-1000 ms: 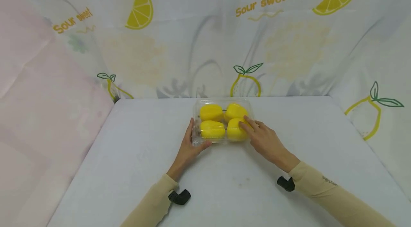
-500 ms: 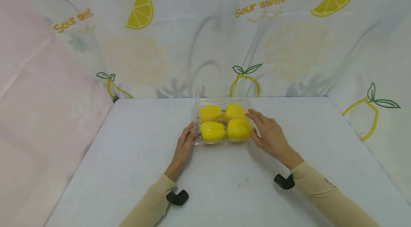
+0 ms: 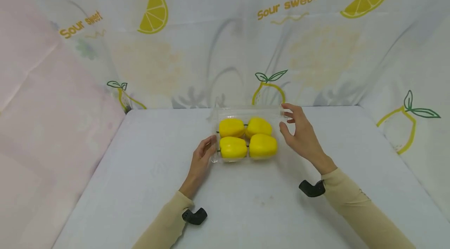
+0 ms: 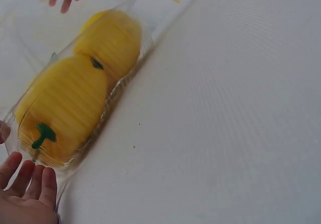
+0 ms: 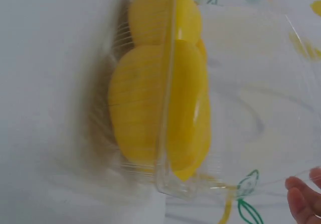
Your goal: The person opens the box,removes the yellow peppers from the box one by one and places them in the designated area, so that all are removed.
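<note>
Several yellow bell peppers (image 3: 233, 147) with green stems lie in a clear plastic clamshell box (image 3: 215, 155) on the table. Its lid (image 5: 266, 83) is raised on the far side. My left hand (image 3: 200, 159) is at the left end wall; in the left wrist view its fingers (image 4: 48, 186) lie close beside that end, under a pepper's green stem (image 4: 44, 134). My right hand (image 3: 302, 135) is at the right edge of the raised lid, fingertips right at it and the thumb apart from the fingers.
The white tabletop (image 3: 242, 210) reaches out on all sides of the box. Behind it hangs a white curtain (image 3: 197, 57) printed with lemons and lettering. A pinkish cloth (image 3: 42, 116) hangs at the left. A black wrist mount (image 3: 312, 188) sits at each sleeve.
The lid has swung up and away from the peppers. My right hand has moved from over the near right pepper to the lid's far right edge. The left thumb has left the front edge.
</note>
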A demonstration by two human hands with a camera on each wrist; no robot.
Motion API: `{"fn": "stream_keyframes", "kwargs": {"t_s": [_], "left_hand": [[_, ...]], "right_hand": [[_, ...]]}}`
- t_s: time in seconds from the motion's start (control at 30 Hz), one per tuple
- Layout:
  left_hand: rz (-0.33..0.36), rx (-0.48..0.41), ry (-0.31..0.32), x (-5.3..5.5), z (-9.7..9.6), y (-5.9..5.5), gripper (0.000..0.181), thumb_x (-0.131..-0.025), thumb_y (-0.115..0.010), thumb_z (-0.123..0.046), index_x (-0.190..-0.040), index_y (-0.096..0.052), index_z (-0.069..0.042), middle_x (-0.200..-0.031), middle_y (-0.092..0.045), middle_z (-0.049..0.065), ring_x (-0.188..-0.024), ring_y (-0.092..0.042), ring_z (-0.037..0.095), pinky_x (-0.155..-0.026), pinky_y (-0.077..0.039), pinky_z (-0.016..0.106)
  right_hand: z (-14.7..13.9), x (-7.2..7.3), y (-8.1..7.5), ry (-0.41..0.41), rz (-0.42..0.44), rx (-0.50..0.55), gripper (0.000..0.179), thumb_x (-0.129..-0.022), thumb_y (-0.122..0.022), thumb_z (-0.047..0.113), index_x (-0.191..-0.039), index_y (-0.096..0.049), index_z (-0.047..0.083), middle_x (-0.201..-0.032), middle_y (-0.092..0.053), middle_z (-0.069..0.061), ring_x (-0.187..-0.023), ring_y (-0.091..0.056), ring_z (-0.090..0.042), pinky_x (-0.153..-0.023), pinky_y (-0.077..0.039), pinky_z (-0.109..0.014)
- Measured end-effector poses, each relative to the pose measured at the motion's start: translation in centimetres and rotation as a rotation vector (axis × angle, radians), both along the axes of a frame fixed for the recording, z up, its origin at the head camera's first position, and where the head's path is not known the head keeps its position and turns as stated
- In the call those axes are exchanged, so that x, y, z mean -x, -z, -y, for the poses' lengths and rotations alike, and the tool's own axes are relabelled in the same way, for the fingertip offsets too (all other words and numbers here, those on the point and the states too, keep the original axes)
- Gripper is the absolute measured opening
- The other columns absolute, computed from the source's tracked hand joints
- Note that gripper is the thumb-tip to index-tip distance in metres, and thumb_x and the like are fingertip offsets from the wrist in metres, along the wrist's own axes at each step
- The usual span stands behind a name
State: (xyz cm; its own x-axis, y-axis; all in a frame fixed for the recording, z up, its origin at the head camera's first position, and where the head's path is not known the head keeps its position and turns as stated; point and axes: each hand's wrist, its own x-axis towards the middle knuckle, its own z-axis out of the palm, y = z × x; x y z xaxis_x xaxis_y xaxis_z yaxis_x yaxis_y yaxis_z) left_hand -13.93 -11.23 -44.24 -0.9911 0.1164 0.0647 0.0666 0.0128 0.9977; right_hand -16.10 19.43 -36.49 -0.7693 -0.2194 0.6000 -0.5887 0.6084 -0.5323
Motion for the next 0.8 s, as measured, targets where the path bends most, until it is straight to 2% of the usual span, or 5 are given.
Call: {"fn": "stream_keyframes", "kwargs": {"t_s": [0.17, 0.3, 0.5, 0.73, 0.8], "left_hand": [[0.032, -0.016, -0.046, -0.2, -0.1, -0.3, 0.035, -0.094, -0.045, 0.002, -0.128, -0.044, 0.007, -0.134, -0.048, 0.023, -0.127, -0.046, 0.033, -0.089, -0.042, 0.012], [0.028, 0.045, -0.101, -0.5, -0.3, -0.7, 0.026, -0.090, -0.043, 0.003, -0.115, -0.049, 0.008, -0.112, -0.055, 0.018, -0.103, -0.052, 0.021, -0.083, -0.042, 0.015], [-0.021, 0.094, -0.075, -0.6, -0.4, -0.9, 0.016, -0.090, -0.041, 0.001, -0.099, -0.050, 0.011, -0.086, -0.049, 0.012, -0.080, -0.046, 0.019, -0.073, -0.040, 0.026], [-0.036, 0.153, -0.086, 0.9, -0.1, 2.4, 0.023, -0.097, -0.048, -0.014, -0.079, -0.056, -0.001, -0.070, -0.047, 0.004, -0.068, -0.045, 0.011, -0.064, -0.037, 0.020], [-0.031, 0.163, -0.057, 0.9, 0.0, 2.4, 0.023, -0.096, -0.048, -0.010, -0.076, -0.055, -0.001, -0.067, -0.046, 0.005, -0.066, -0.045, 0.011, -0.062, -0.037, 0.020]], "right_hand": [[-0.3, 0.9, -1.2, -0.038, 0.088, 0.133, 0.046, -0.090, -0.056, -0.002, -0.133, -0.040, 0.001, -0.131, -0.049, -0.015, -0.113, -0.058, -0.034, -0.090, -0.047, -0.023], [-0.1, 0.9, -2.9, -0.082, 0.136, 0.215, 0.044, -0.091, -0.051, -0.006, -0.133, -0.038, -0.004, -0.132, -0.047, -0.022, -0.115, -0.055, -0.040, -0.091, -0.038, -0.007], [-0.3, 1.8, -3.4, -0.126, 0.206, 0.311, 0.041, -0.094, -0.047, -0.005, -0.134, -0.038, -0.006, -0.134, -0.045, -0.024, -0.118, -0.052, -0.041, -0.094, -0.040, -0.009], [-0.9, 3.8, -2.1, -0.148, 0.253, 0.425, 0.037, -0.097, -0.048, 0.005, -0.133, -0.043, -0.002, -0.129, -0.049, -0.020, -0.117, -0.056, -0.023, -0.092, -0.042, -0.011], [-0.9, 4.3, -2.2, -0.136, 0.250, 0.431, 0.034, -0.097, -0.049, 0.006, -0.129, -0.046, -0.003, -0.125, -0.051, -0.020, -0.110, -0.058, -0.012, -0.090, -0.043, -0.011]]}}
